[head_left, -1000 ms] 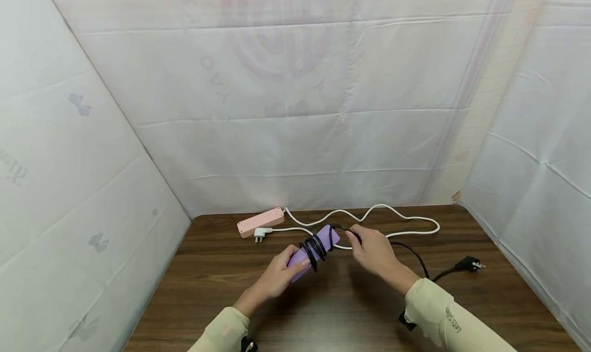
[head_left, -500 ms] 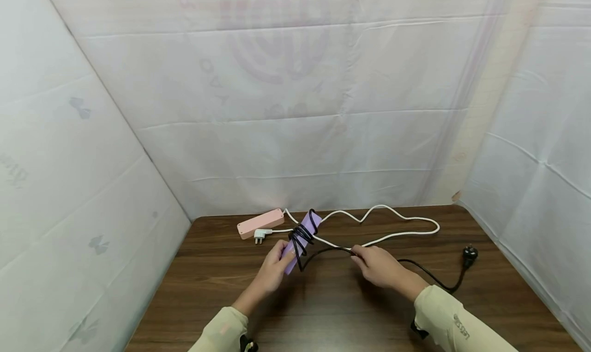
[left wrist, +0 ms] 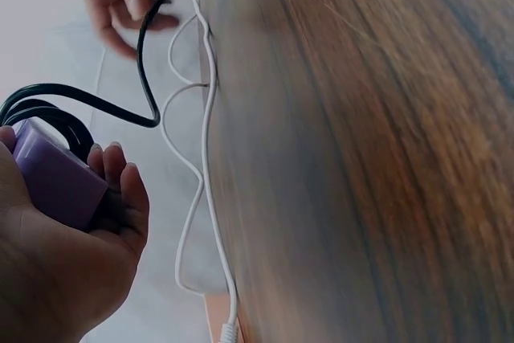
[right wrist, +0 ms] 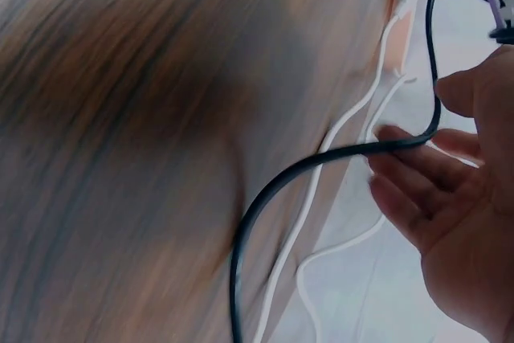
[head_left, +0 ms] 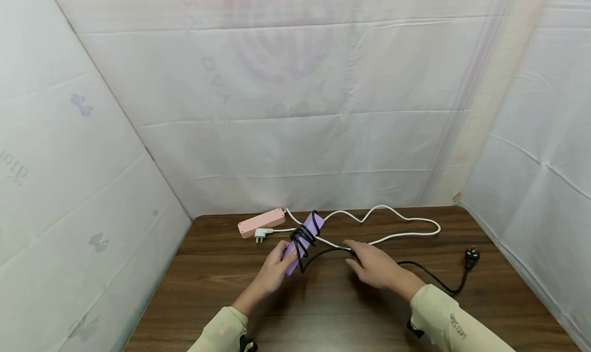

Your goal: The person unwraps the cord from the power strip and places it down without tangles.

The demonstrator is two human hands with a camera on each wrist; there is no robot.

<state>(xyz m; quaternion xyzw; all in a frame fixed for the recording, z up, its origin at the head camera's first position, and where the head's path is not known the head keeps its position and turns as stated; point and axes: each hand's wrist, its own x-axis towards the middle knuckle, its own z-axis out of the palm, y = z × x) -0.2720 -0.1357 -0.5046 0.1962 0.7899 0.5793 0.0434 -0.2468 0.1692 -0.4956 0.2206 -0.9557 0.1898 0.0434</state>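
My left hand (head_left: 272, 270) grips the lower end of a purple power strip (head_left: 316, 221), held at a slant. Several loose turns of its black cord (head_left: 302, 234) wrap round the strip's middle. From there the cord sags across to my right hand (head_left: 376, 266), whose fingers are spread. In the right wrist view the black cord (right wrist: 345, 153) runs across those fingers (right wrist: 409, 170), with the thumb (right wrist: 458, 94) standing apart from them. The cord's free end trails right to a black plug (head_left: 471, 256). The left wrist view shows the purple strip's end (left wrist: 60, 174) in the left palm.
A pink power strip (head_left: 261, 222) lies at the table's back left, its white plug (head_left: 261, 233) beside it. Its white cord (head_left: 415, 233) loops along the back of the brown wooden table (head_left: 323, 316). White sheeting (head_left: 295, 152) hangs behind and at both sides.
The purple strip moved left and tilted steeper, and its cord turns loosened. My right hand lowered with the cord, then spread its fingers. The black plug swung round to point away.
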